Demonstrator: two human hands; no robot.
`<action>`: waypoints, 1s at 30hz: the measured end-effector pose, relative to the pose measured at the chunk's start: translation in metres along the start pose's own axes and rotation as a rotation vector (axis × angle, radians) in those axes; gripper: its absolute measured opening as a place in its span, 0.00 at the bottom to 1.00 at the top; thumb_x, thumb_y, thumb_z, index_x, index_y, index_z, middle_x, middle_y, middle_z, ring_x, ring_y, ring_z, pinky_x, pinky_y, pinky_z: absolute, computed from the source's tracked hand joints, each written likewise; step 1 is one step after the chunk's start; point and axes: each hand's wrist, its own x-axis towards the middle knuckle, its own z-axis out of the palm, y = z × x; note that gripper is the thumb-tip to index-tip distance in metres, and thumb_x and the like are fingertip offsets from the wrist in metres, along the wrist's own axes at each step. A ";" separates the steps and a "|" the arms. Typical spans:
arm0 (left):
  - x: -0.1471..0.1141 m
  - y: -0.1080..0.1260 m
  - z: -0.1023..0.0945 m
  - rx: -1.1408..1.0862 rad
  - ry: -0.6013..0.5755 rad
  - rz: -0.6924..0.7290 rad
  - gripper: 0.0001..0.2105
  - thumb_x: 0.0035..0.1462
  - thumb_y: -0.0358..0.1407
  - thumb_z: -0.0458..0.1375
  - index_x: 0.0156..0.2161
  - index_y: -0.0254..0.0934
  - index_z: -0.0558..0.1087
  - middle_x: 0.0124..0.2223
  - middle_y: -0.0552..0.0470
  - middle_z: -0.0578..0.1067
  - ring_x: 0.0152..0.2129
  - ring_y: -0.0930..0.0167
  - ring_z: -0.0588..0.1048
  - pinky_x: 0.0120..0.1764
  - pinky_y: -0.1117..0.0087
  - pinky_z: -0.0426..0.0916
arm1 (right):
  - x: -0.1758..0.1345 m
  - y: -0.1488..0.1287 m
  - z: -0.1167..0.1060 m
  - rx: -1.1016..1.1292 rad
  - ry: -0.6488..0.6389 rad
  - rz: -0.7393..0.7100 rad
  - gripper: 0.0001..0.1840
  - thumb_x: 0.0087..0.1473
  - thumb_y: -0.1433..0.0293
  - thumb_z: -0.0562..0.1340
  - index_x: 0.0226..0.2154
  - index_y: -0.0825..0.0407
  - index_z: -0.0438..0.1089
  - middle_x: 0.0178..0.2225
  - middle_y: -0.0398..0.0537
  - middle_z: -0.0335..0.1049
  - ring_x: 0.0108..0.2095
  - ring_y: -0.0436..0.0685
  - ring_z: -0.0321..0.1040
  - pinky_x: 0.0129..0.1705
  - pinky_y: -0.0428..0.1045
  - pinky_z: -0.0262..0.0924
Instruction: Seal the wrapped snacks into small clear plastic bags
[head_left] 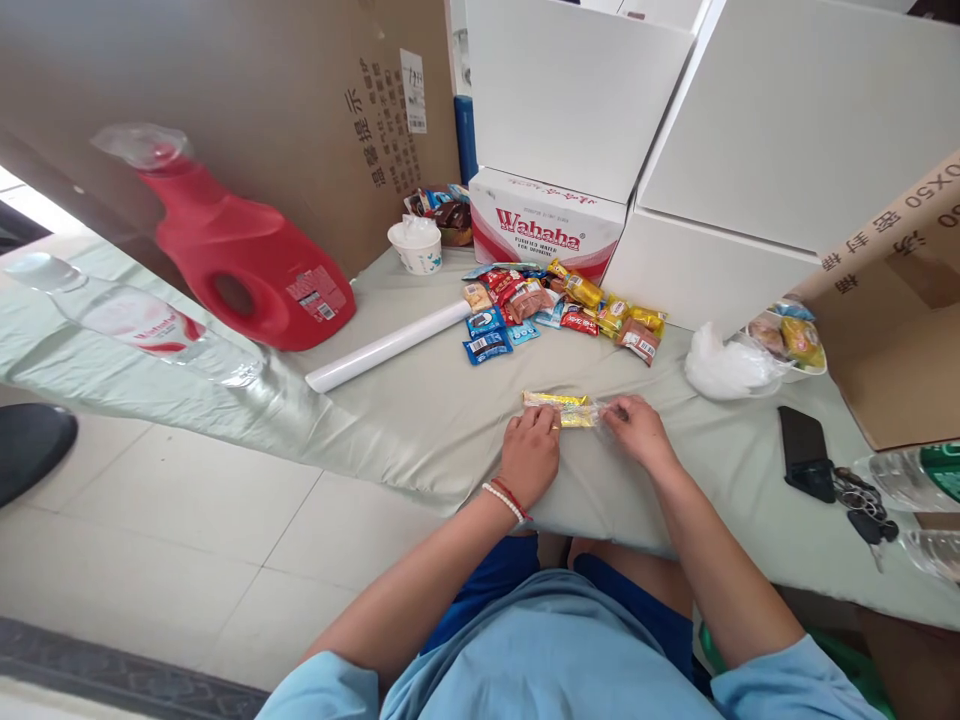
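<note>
Two slim gold-wrapped packets (576,410) lie side by side on the table cloth in front of me, with clear plastic around them. My left hand (531,455) holds them near their left half, fingers together over the lower packet; the thumb is hidden. At the right end, my right hand (637,430) pinches the clear plastic (598,413) between thumb and fingers. Behind the hands, a loose heap of small wrapped snacks (529,300) in blue, red, yellow and brown is spread on the cloth.
Left of the heap lies a white roll (390,345), near a red jug (255,260) and a tilted water bottle (142,320). A paper cup (417,248) and a Wahaha box (544,222) stand behind. Rightward are a plastic bag (724,365), a black phone (805,450) and keys (862,500).
</note>
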 end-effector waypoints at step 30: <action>-0.008 -0.045 -0.012 -1.084 0.098 -0.194 0.32 0.51 0.25 0.53 0.62 0.39 0.55 0.59 0.42 0.75 0.59 0.64 0.72 0.64 0.53 0.63 | 0.004 -0.079 0.030 -0.532 -0.101 -0.576 0.18 0.66 0.72 0.56 0.56 0.51 0.69 0.54 0.60 0.71 0.52 0.67 0.62 0.50 0.58 0.55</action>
